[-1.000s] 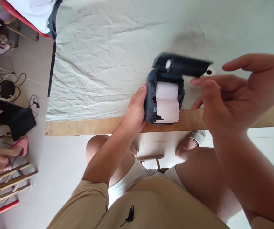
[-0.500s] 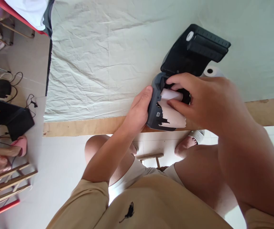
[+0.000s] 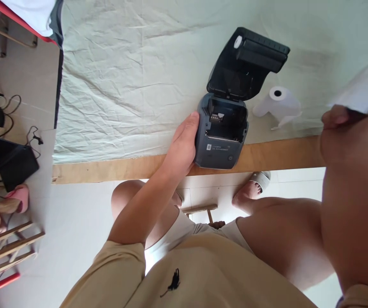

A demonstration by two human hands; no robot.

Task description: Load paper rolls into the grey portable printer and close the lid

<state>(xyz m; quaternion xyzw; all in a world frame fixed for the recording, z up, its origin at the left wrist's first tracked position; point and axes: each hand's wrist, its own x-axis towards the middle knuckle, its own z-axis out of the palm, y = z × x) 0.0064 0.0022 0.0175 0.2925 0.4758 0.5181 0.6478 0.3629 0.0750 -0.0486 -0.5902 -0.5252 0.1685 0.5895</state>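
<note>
A dark grey printer [image 3: 219,154] stands at the table's front edge with its black lid [image 3: 246,64] swung up and its paper bay bare. My left hand [image 3: 185,143] grips the printer's left side, thumb along the edge. At the far right my right hand [image 3: 347,124], blurred, is closed on a white paper roll [image 3: 365,92] that is smeared by motion. Between the printer and that hand, a second white roll [image 3: 281,102] with a dark core lies on the cloth, its loose end torn.
Pale green wrinkled cloth [image 3: 122,77] covers the table, above a bare wooden edge [image 3: 107,171]. On the left floor are a black box-like object [image 3: 17,167], cables, a wooden chair [image 3: 10,248] and a pink slipper [image 3: 20,196]. White fabric lies top left.
The paper roll has left the printer's bay in my right hand, which moved far to the right. My left hand still holds the printer. The roll on the cloth is now uncovered.
</note>
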